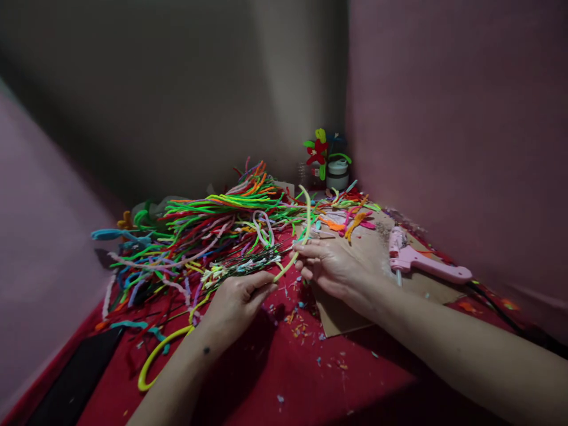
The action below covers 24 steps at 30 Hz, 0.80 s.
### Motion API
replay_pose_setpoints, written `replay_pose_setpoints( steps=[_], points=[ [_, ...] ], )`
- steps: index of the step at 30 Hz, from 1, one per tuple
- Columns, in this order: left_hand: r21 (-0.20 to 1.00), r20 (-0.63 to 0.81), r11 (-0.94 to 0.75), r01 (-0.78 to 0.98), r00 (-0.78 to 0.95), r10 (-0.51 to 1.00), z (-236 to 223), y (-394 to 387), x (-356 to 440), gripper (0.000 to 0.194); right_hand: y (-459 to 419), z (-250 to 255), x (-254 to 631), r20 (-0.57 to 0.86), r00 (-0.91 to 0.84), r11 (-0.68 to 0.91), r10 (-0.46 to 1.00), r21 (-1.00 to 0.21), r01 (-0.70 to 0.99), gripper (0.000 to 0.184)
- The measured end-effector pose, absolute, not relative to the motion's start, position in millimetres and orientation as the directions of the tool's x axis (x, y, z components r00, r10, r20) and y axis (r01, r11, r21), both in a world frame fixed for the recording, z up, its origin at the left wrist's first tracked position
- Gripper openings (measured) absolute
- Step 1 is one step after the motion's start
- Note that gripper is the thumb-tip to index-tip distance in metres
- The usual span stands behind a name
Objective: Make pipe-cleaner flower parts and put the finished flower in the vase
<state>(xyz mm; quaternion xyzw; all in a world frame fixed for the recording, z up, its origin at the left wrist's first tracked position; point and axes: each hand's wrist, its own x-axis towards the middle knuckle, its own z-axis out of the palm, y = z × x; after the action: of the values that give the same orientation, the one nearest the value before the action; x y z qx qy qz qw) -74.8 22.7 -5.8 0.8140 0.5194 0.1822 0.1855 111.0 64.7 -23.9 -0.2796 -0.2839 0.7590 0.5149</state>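
No lettering, brand, number or sign could be read on the crowded red-covered table. A small red-and-white patch, possibly a label, showed just left of the pale lidded jar, too small to make out. On the pink glue gun, nearer the camera and to the right of the jar, any marking was likewise illegible.
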Motion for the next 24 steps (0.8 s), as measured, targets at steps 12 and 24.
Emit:
replay_pose_setpoints(
  steps=[12, 24],
  points=[
    [0.945, 0.123, -0.155, -0.286, -0.129, 0.984, 11.9, 35.4, -105.2, 0.023, 70.5, -12.8, 122.6, -0.166, -0.209, -0.267, 0.964, -0.597, -0.757, 0.012],
    [0.966, -0.091, 0.126, -0.224, 0.161, 0.983, -12.1, 30.0, -62.8, 0.035, 61.8, -20.0, 113.4, -0.076, -0.294, -0.274, 0.953, -0.634, -0.723, 0.009]
  ],
)
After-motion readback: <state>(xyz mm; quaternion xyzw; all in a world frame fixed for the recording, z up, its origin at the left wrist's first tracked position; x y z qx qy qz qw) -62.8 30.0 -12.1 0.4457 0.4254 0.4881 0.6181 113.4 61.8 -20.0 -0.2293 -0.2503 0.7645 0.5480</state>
